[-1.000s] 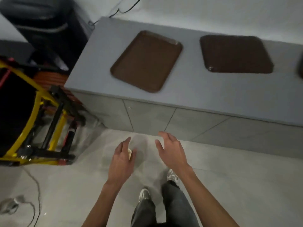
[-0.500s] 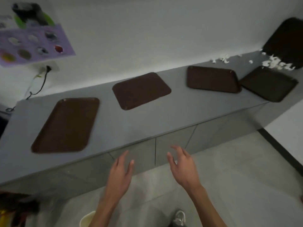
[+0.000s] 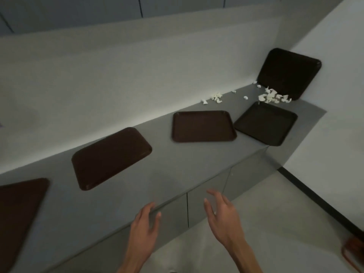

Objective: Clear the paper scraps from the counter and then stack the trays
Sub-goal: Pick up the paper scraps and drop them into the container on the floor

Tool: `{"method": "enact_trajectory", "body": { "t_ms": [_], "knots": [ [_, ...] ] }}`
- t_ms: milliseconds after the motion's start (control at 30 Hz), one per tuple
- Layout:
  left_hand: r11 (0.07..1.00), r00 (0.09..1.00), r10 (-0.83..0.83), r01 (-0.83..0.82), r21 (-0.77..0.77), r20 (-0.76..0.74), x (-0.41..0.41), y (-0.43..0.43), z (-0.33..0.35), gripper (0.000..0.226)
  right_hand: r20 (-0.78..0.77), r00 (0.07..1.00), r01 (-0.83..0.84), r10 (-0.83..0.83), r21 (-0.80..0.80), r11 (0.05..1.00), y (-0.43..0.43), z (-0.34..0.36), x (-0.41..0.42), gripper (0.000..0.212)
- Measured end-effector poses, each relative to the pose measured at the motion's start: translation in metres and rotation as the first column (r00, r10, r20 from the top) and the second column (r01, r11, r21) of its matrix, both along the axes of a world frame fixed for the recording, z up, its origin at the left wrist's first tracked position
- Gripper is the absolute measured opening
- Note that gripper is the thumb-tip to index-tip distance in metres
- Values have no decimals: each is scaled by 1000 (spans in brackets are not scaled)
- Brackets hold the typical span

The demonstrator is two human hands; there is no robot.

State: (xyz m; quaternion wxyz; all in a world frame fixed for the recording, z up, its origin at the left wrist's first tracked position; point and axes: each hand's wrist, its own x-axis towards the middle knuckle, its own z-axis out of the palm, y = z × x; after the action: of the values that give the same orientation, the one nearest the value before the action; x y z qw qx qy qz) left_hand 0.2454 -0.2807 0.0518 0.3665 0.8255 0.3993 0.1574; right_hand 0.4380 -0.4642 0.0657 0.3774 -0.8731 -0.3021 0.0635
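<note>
Scraps: white, torn paper scraps (image 3: 272,96); two clusters, far right end of surface (image 3: 177,160).
Trays: five, dark brown; four flat trays (image 3: 202,126), one leaning tray (image 3: 288,72) against wall (image 3: 334,46).
Hands: left hand (image 3: 144,223), right hand (image 3: 224,217) empty, fingers relaxed.

My left hand (image 3: 144,223) and my right hand (image 3: 222,217) are bare. The fingers (image 3: 146,209) are long and slim, with short nails (image 3: 158,213). One nail shows as a pale spot at a tip on the left hand, and another shows at the tip of the right thumb. Faint ridges run along the back of the right hand toward the knuckles. My left forearm (image 3: 134,259) and right forearm (image 3: 246,257) are bare too. They are lean and uncovered all the way down to the bottom edge of the view. Blur softens the fingertips, so I cannot tell finer marks.
</note>
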Motion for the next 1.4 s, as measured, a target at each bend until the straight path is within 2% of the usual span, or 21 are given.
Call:
{"method": "enact_trajectory", "body": {
  "t_ms": [267, 367, 767, 900, 1167, 1400],
  "knots": [
    [994, 994, -96, 98, 40, -47, 151, 51, -33, 32, -69, 993, 96, -97, -23, 995, 14, -23, 140, 29],
    [989, 989, -136, 139, 43, -55, 216, 72, -38, 36, -70, 989, 125, -128, -44, 991, 25, -22, 196, 31],
    [939, 954, -298, 297, 173, -16, 479, 132, -3, 34, -59, 991, 115, -121, -85, 990, 80, -6, 412, 30],
    [929, 949, -307, 314, 197, -68, 563, 156, 0, 35, -81, 995, 51, -59, -91, 995, 108, -11, 491, 28],
    [945, 958, -195, 241, 223, -212, 703, 211, -16, 32, -70, 985, -169, 158, -188, 968, 190, -34, 648, 32],
    [951, 935, -146, 222, 213, -323, 778, 264, -46, 34, -47, 955, -292, 292, -317, 902, 295, -69, 747, 37]
  ]
}}
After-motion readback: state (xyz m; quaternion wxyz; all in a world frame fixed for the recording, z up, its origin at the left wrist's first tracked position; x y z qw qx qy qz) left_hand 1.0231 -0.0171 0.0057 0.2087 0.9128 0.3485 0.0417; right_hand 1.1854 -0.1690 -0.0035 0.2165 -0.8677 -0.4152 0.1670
